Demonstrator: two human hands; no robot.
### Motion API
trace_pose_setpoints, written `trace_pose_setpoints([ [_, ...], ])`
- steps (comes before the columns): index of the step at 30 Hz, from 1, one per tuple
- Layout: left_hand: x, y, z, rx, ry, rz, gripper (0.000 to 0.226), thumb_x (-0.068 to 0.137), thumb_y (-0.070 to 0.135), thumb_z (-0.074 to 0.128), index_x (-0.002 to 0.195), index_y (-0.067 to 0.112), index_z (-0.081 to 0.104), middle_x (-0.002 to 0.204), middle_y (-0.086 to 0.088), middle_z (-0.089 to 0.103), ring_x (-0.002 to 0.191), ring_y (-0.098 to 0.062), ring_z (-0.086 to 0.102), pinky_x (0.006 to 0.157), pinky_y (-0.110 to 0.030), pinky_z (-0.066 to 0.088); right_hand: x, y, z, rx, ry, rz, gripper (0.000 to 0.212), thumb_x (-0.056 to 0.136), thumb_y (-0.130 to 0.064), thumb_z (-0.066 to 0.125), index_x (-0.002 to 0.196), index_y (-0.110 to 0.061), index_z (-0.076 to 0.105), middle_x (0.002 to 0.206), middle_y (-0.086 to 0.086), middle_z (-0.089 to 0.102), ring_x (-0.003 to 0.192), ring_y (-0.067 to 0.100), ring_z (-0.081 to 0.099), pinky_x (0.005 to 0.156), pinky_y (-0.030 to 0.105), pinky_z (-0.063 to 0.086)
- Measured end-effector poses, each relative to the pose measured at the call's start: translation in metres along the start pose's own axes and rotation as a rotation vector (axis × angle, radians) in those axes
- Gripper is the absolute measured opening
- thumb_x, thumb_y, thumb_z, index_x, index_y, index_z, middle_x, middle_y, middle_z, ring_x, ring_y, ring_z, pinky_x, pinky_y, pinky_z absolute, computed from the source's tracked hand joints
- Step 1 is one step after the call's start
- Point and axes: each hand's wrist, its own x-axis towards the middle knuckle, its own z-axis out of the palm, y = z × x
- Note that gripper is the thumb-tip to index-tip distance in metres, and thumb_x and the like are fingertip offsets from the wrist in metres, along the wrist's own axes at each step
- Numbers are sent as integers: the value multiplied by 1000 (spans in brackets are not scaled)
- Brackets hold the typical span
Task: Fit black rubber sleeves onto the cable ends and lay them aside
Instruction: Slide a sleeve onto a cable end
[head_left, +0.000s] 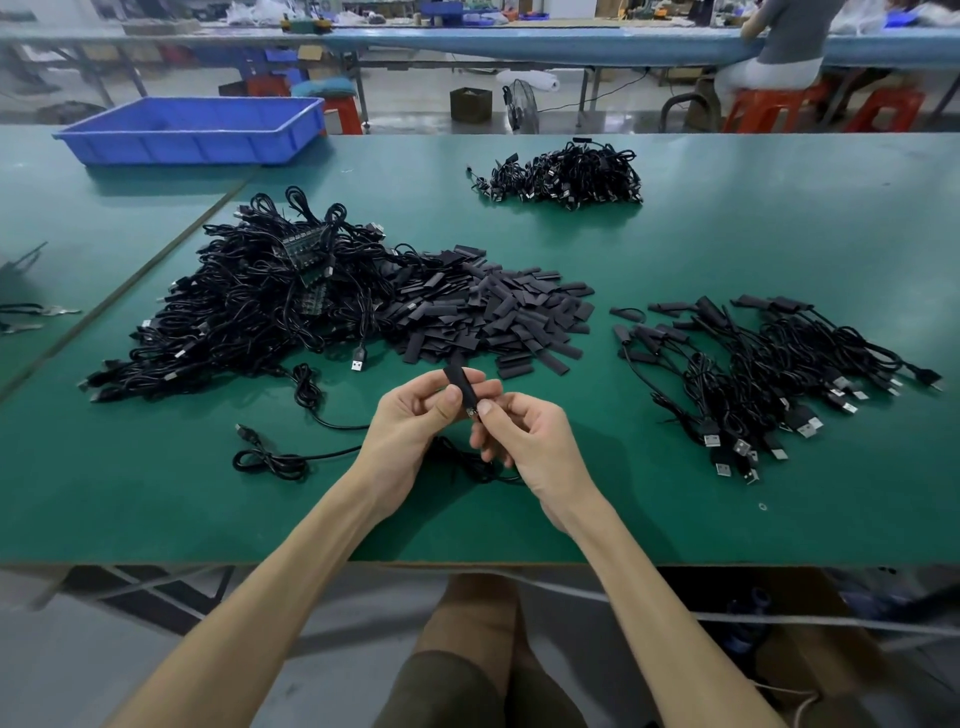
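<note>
1. Two hands meet above the worktop (727, 249): the left hand (415, 415) pinches one sleeve (460, 387), and the right hand (524, 436) pinches one cable end (471, 413) at its lower mouth.
2. One loose sleeve pile (509, 312) lies just beyond.
3. Three cable heaps: left heap (249, 312), far heap (561, 176), right heap (769, 364).
4. One blue tray (192, 130), far left.

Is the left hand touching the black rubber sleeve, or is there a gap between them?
Touching. The head view shows the left hand pinching the black rubber sleeve, with its thumb pressed on it.
</note>
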Motion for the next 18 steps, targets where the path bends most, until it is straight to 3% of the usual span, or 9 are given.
trace_pose_setpoints([
  [10, 0, -1, -2, 54, -20, 18, 27, 98, 25, 61, 119, 10, 67, 123, -19, 71, 109, -29, 68, 104, -44, 47, 1, 0, 0, 19, -6, -4, 23, 105, -17, 59, 85, -11, 69, 69, 0, 70, 54, 9, 57, 50, 16, 41],
  [13, 0, -1, -2, 53, -20, 3, 26, 99, 19, 56, 120, 7, 66, 122, -17, 71, 112, -29, 68, 100, -37, 49, 0, -1, 1, 13, -11, 0, 23, 105, -18, 59, 85, -11, 69, 68, 0, 70, 54, 9, 56, 50, 16, 41],
  [18, 0, 1, 0, 23, 3, 6, 23, 98, 21, 59, 114, 7, 67, 119, -20, 72, 89, -29, 66, 92, -36, 53, 0, -2, 1, 38, 2, -8, 21, 105, -17, 59, 87, -14, 70, 68, 0, 69, 56, 9, 56, 52, 16, 43],
])
